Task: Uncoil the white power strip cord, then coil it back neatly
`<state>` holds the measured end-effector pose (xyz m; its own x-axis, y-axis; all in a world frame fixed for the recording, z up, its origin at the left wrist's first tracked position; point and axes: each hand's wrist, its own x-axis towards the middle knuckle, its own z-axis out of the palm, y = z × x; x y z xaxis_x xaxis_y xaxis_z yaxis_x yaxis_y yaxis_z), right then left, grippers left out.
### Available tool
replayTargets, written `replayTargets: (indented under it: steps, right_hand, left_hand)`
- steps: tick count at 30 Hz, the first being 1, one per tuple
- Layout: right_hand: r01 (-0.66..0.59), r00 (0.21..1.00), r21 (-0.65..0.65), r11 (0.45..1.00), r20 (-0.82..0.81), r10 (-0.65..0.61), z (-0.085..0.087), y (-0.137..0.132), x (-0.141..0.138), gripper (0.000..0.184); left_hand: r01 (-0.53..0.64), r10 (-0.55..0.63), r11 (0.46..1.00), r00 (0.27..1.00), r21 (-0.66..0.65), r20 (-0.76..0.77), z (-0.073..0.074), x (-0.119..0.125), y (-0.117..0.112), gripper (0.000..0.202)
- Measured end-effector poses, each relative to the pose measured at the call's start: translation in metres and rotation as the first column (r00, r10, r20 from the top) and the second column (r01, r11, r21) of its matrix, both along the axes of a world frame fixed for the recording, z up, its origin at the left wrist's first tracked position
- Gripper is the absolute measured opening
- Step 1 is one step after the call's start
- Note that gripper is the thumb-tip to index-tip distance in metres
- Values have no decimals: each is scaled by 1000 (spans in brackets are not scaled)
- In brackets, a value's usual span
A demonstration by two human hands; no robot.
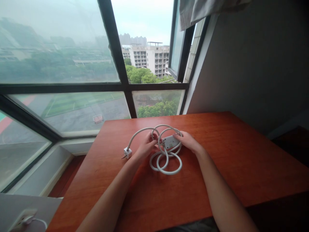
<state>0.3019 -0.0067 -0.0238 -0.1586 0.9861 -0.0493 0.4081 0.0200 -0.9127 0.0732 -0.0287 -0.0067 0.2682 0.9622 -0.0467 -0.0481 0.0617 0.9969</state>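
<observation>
The power strip (170, 141) sits mid-worktop (241, 154), its cord (166, 165) partly gathered in loose loops around it, while the plug (127, 152) end trails uncoiled to the strip's left. The left hand (145, 147) grip pinches a loop and the right hand (188, 141) grip clasps the strip. Open wood lies on every side, with the worktop's window (72, 106) edge close beyond the strip.

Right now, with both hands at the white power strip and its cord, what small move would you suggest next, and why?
Probably draw the plug in toward the loops with the left hand, which grips the cord. The plug lies apart on the table, left of the loops, while the right hand rests on the power strip.
</observation>
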Motion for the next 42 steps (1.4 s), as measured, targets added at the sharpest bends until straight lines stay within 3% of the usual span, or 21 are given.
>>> replayTargets:
  steps: [7, 15, 20, 25, 38, 42]
  right_hand:
    - [1, 984, -44, 999, -178, -9, 5, -2, -2, 49]
    - [38, 996, 29, 999, -84, -36, -4, 2, 2, 49]
    - [52, 991, 21, 998, -121, -49, -3, 2, 0, 47]
    - [30, 964, 3, 1000, -265, -28, -1, 1, -4, 47]
    - [28, 838, -29, 999, -544, -40, 1, -2, -19, 46]
    - [36, 832, -43, 998, -551, -54, -1, -2, -23, 47]
  left_hand:
    - [-23, 30, 995, 997, 93, -69, 7, 3, -3, 20]
    - [-86, 88, 986, 996, 142, -7, 8, 10, -6, 21]
    - [-81, 80, 993, 997, 89, 22, 14, 11, -9, 24]
    - [-43, 42, 999, 999, 28, 15, 21, 6, -8, 24]
    - [59, -58, 997, 998, -45, 18, 16, -5, -2, 28]
    - [55, -55, 995, 999, -89, 2, 17, -7, -2, 33]
